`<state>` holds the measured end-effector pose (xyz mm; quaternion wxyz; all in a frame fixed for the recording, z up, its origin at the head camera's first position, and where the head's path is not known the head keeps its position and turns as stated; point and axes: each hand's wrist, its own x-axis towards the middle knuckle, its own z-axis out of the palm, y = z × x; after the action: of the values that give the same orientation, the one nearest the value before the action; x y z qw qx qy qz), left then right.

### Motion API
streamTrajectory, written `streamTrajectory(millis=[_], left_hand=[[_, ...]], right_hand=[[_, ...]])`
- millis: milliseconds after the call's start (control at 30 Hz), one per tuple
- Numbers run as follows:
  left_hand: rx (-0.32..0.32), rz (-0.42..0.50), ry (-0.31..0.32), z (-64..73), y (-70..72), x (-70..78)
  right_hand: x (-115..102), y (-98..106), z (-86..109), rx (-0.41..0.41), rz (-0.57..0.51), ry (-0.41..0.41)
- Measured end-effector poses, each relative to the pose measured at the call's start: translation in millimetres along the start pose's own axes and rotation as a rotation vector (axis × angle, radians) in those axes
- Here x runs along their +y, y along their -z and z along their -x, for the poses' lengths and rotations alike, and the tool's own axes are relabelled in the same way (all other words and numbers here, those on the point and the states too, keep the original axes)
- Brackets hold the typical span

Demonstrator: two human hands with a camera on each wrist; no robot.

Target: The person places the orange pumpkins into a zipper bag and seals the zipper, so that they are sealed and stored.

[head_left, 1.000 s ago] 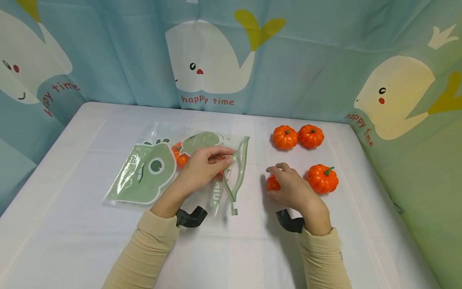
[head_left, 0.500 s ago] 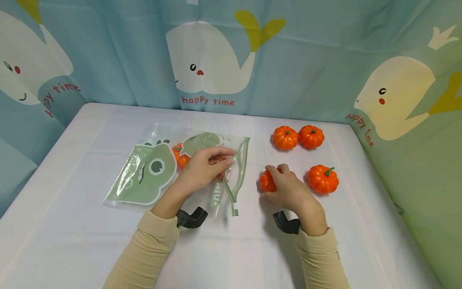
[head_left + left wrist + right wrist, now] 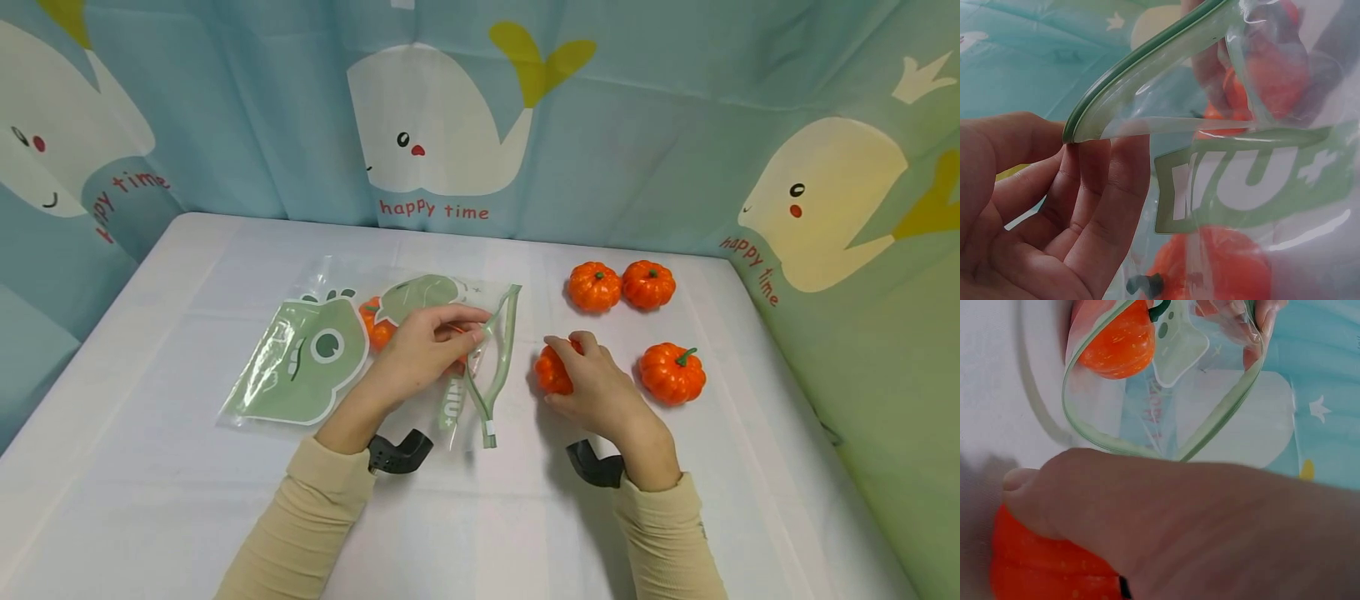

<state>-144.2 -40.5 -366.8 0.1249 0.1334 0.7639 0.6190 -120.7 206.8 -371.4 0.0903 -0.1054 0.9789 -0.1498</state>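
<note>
A clear zip bag with green cartoon prints lies on the table, its mouth spread apart toward the right. My left hand pinches the bag's green zip edge between thumb and fingers. Inside the bag are orange toy pumpkins, one partly hidden by the print and another showing through the plastic. To the right of the bag mouth, my right hand grips a small orange pumpkin from its right side. The thumb lies over this pumpkin in the right wrist view.
Two pumpkins, one at left and one at right, sit side by side at the back right. Another pumpkin with a green stem sits right of my right hand. A whale-print curtain borders the white table.
My right hand has moved slightly left, with the pumpkin it grips shifting toward the bag mouth. The left hand and bag have stayed in place.
</note>
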Motion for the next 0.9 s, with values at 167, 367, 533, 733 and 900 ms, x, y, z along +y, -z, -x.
streamTrajectory(millis=[167, 367, 533, 733, 900], left_hand=[[-0.001, 0.006, 0.005, 0.3, 0.2, 0.4], [0.004, 0.006, 0.009, 0.9, 0.5, 0.9], [0.002, 0.005, 0.003, 0.4, 0.1, 0.2], [0.006, 0.002, 0.003, 1.2, 0.0, 0.9], [0.011, 0.001, 0.006, 1.3, 0.0, 0.5]], right_hand=[[0.2, 0.9, 0.4, 0.015, -0.019, 0.011], [-0.3, 0.7, -1.0, -0.013, -0.034, 0.004], [0.1, 1.2, -1.9, -0.047, -0.051, -0.014], [0.7, 2.3, -1.9, -0.044, -0.058, -0.01], [-0.1, 1.6, -1.5, 0.01, -0.03, 0.039]])
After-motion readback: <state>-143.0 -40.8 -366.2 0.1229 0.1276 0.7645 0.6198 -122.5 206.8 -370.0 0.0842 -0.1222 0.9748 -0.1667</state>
